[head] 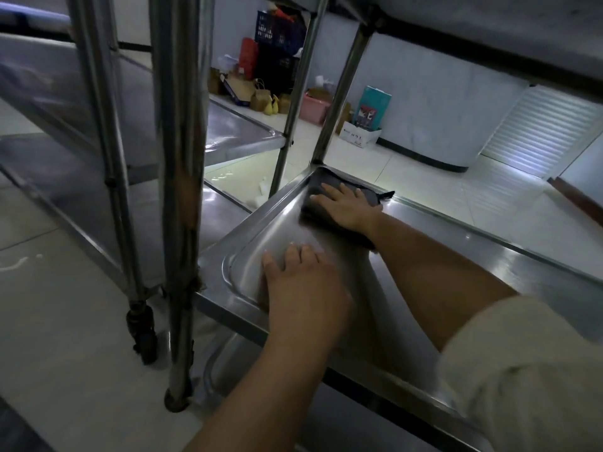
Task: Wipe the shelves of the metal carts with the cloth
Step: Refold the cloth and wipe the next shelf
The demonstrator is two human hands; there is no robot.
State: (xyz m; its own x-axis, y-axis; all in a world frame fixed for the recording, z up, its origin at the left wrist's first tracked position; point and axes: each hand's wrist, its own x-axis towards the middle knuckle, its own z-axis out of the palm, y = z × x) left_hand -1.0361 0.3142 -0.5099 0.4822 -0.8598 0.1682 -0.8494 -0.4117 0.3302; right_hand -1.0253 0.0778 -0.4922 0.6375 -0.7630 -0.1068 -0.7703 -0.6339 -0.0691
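- Head view, fingers first: right hand [349, 207] flat on the dark cloth [326, 203], fingers [329, 190] straight and spread, pressing down rather than gripping.
- Left hand [303, 282] palm down on the bare metal of the same shelf [489, 256], fingers [295, 252] extended and slightly apart, holding nothing; probably bracing.
- Cloth bunched in the far left corner of the shelf, beside the upright post [342, 93], one frayed end poking over the far rim.
- Shelf a shallow steel tray with a raised lip, on the nearer cart; another shelf overhead, one more below.
- Second cart [114, 158] just to the left, posts close beside the shelf edge.
- Boxes, bags and a dark crate [277, 31] against the far wall, well apart from the work.
- Risks, as judgement: loose cloth end could slip over the rim and slide off the shelf if pushed farther out.
- Weight on the bracing hand could roll a wheeled cart away.
- Low shelf overhead a likely knock for arm or head.
- Flat press may skip the crease of the corner and leave grime there.
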